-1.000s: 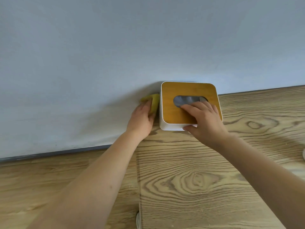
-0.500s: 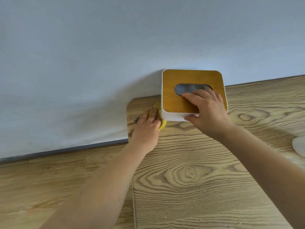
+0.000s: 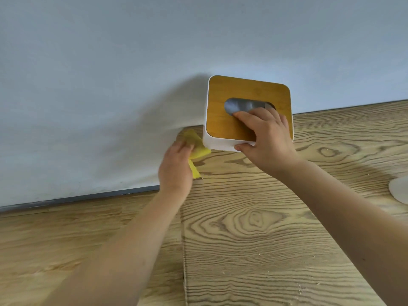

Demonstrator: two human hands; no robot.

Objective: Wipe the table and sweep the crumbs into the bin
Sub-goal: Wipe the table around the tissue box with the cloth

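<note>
I am wiping the far left corner of the worktop, up against the wall, so by my reckoning I am in the wiping step and not yet at the sweeping. My left hand is pressing the yellow cloth down on the wood, fingers laid over it and gripping it loosely; the hand is blurred, so I cannot say just how the fingers are curling. The cloth is looking soft and crumpled, one fold poking out toward the tissue box and another trailing beneath my palm, and it is lying just beside the box's white lower corner. My right hand is clutching that box, thumb hooked under its near edge and fingers spread across the amber lid by the oval slot, and seems to be tipping it back against the wall to bare the wood beneath. Next, I am thinking, the cloth needs drawing under where the box stands, then toward me, gathering the pale crumbs that are lying scattered over the near right of the worktop. The bin is not showing anywhere. A whitish object is peeking in at the right edge; I cannot tell what it is.
</note>
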